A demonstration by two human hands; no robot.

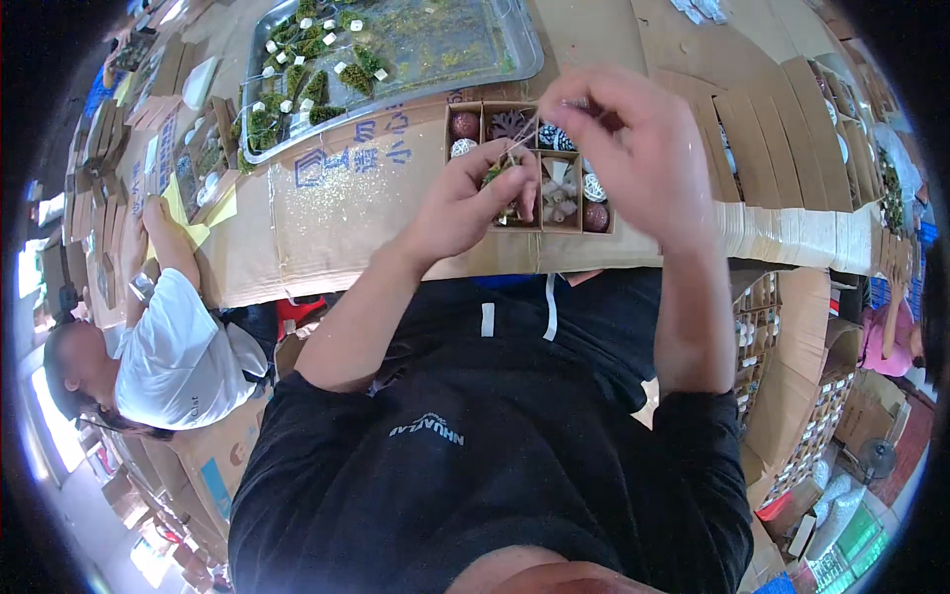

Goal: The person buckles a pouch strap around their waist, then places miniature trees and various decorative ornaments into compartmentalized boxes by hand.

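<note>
Thin string (522,137) between pinching hands (633,148)

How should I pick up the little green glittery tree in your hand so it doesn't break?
Probably by its thin string loop, pinched from above, as the right hand does. The green tree ornament looks small and glittery, so the left hand only steadies it over the divided box.

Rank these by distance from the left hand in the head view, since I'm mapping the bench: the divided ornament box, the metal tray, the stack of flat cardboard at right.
From the left hand:
1. Divided ornament box, directly under the fingers.
2. Metal tray, beyond the box, up-left.
3. Stack of flat cardboard, far off to the right.
</note>
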